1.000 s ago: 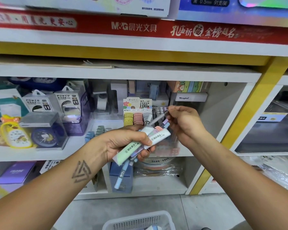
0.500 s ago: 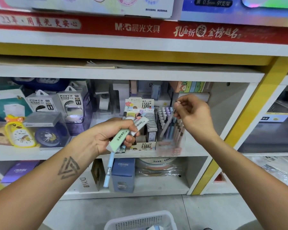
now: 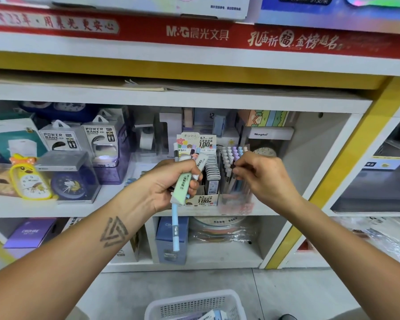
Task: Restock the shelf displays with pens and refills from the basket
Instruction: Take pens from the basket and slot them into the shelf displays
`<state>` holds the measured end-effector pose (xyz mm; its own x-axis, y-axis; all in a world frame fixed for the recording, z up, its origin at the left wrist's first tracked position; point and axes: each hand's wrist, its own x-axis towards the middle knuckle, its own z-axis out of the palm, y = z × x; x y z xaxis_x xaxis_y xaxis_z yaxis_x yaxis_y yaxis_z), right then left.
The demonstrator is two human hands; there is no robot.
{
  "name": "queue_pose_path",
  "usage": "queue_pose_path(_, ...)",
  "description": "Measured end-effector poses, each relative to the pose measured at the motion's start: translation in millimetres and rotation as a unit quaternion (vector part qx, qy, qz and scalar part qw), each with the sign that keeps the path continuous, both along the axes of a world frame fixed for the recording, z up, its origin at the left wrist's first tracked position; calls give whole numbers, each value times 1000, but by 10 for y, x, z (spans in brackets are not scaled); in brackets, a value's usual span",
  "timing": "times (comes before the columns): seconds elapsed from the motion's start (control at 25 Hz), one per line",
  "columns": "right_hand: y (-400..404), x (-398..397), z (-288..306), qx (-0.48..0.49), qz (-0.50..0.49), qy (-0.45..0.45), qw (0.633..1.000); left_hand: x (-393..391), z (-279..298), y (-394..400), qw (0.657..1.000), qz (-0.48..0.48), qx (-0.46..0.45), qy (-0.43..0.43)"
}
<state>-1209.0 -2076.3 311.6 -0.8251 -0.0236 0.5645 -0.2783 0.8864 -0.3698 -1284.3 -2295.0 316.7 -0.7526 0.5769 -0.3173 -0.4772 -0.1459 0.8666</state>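
My left hand grips a bundle of pens and refill boxes: a pale green box, a white box and a light blue pen hanging down below the fist. My right hand is at the clear pen holder full of upright pastel pens, fingertips pinched among them; whether a pen is still between the fingers is hidden. A lead refill display box stands between the hands. The white basket sits on the floor below.
The shelf also holds power bank boxes, a yellow duck clock and a blue clock in a clear case on the left. Boxes sit in the lower compartment. A yellow post borders the right.
My right hand moved a single pen from beside the bundle out to the pen holder and lowered into it. My left hand lifted the bundle toward the refill display.
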Motion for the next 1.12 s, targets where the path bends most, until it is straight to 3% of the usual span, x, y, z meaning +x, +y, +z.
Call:
queue_pose_path(0.2,55,-2,-99,-45,21,-52,997,24,32,73,998,52,19,-3)
queue_pose_path(0.28,4,-10,-146,-9,22,-73,997,31,39,106,997,68,29,-3)
queue_pose_path(0.4,-67,-43,-104,68,-13,-29,997,28,53,150,995,91,43,-7)
queue_pose_path(0.48,-177,-32,-32,-4,2,-43,999,10,56,172,991,121,48,-7)
queue_pose_path(0.52,-257,-16,5,-110,38,-111,987,-5,51,179,988,142,55,-10)
queue_pose_path(0.6,-438,34,45,-266,125,-287,912,-46,33,180,980,185,71,-18)
queue_pose_path(0.72,-584,50,-28,-300,193,-389,849,-106,9,163,969,232,88,-14)
queue_pose_path(0.84,-598,38,-44,-331,209,-385,836,-149,29,101,958,270,100,-5)
queue_pose_path(0.96,-497,48,19,-324,208,-365,848,-247,69,-69,941,315,120,-28)
queue_pose_path(1.04,-354,33,108,-365,181,-306,860,-284,91,-178,943,311,117,-38)
queue_pose_path(1.12,-170,-2,231,-448,155,-234,849,-252,103,-201,957,267,103,-37)
